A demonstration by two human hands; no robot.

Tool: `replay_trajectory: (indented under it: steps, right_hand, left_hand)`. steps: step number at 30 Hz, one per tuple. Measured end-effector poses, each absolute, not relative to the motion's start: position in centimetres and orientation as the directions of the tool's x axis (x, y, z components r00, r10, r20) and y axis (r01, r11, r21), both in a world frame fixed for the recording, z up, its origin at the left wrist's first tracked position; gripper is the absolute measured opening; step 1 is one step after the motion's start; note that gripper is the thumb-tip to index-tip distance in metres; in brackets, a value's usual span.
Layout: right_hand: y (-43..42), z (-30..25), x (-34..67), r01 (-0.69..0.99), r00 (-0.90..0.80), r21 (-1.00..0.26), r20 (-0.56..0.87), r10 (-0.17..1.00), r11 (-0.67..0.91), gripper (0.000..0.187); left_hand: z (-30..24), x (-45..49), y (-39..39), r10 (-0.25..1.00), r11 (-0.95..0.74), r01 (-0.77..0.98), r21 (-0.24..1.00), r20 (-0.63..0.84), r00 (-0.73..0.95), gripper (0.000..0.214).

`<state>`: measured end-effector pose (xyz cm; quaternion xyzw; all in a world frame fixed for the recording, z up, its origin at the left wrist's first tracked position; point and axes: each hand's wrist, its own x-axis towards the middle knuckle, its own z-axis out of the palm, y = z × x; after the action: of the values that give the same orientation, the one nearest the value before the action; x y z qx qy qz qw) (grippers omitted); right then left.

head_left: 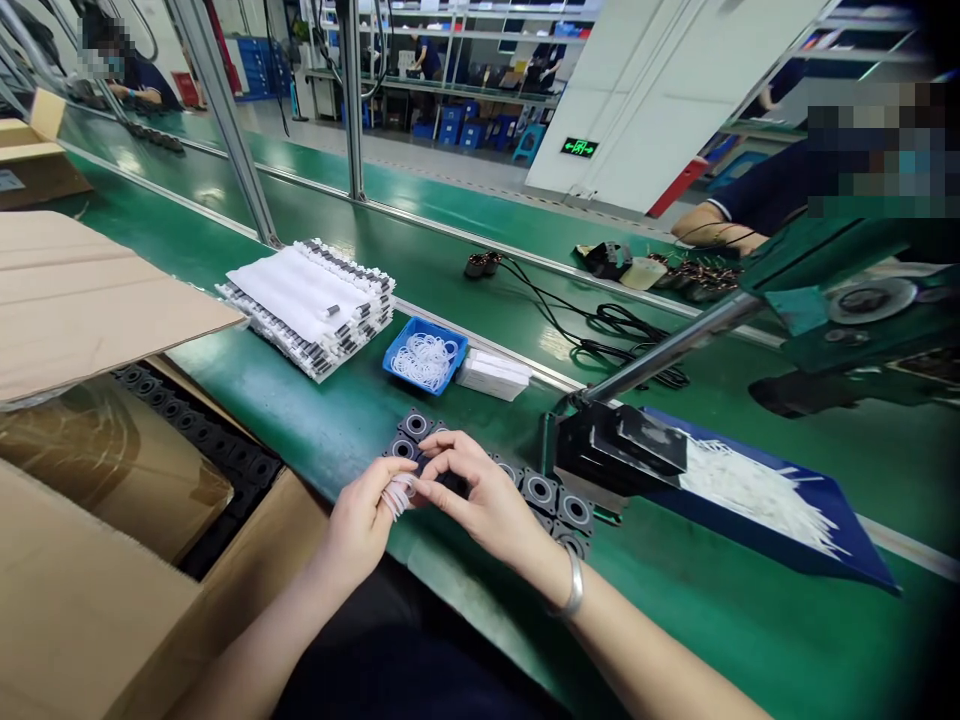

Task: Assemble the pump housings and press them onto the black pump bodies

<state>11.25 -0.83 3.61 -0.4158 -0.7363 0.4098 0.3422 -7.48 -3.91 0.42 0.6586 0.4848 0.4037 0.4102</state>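
Note:
My left hand (365, 507) is closed around a small bunch of thin white rings (397, 494) at the bench's near edge. My right hand (474, 490) reaches in from the right, thumb and fingertips pinched at the same bunch; whether a single ring is between them I cannot make out. Just beyond and partly behind my hands lie black square parts with round centres (416, 424), set side by side. More of these square black parts (574, 509) extend to the right of my right wrist. A blue tray (388, 366) of loose white rings stands farther back.
An open cardboard box (67, 560) with black parts fills the left. Behind are stacked white sheets with dark pieces (289, 290) and a white block (495, 373). A bench press (637, 440) and a blue bin (862, 555) of white strips stand right. Co-workers sit across the bench.

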Motion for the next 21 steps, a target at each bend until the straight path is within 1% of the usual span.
replay_trajectory:
  steps: [3,7,9,12,16,19,21]
  right_hand:
    - [-0.8,3.3,11.5,0.328,-0.407,-0.896,0.152,0.901,0.299,0.009]
    - [-0.8,3.3,11.7,0.32,-0.447,-0.897,0.141,0.883,0.305,0.012]
    - [-0.7,3.2,11.8,0.312,-0.425,-0.906,0.136,0.895,0.286,0.017]
    - [-0.5,3.1,11.9,0.307,-0.386,-0.919,0.119,0.915,0.248,0.022]
    - [-0.2,3.0,12.2,0.316,-0.383,-0.913,0.126,0.915,0.258,0.02]
    - [0.2,2.9,12.6,0.394,-0.326,-0.868,0.178,0.929,0.304,0.018]
    - [0.7,2.7,13.0,0.501,-0.292,-0.799,0.205,0.934,0.332,0.017]
  left_hand:
    - [0.3,-7.3,-4.1,0.966,-0.157,0.193,0.969,0.109,0.235,0.026]
    - [0.4,-7.1,-4.0,0.97,-0.174,0.239,0.955,0.124,0.208,0.026]
    - [0.4,-7.1,-4.0,0.969,-0.184,0.238,0.954,0.135,0.206,0.028]
    - [0.2,-7.0,-4.0,0.96,-0.202,0.171,0.964,0.16,0.231,0.03]
    - [-0.2,-7.3,-4.3,0.961,-0.193,0.112,0.975,0.165,0.22,0.029]
    - [-0.3,-8.0,-4.2,0.972,-0.185,0.124,0.975,0.163,0.168,0.029]
    - [-0.4,-8.7,-4.1,0.968,-0.238,0.217,0.947,0.213,0.13,0.031]
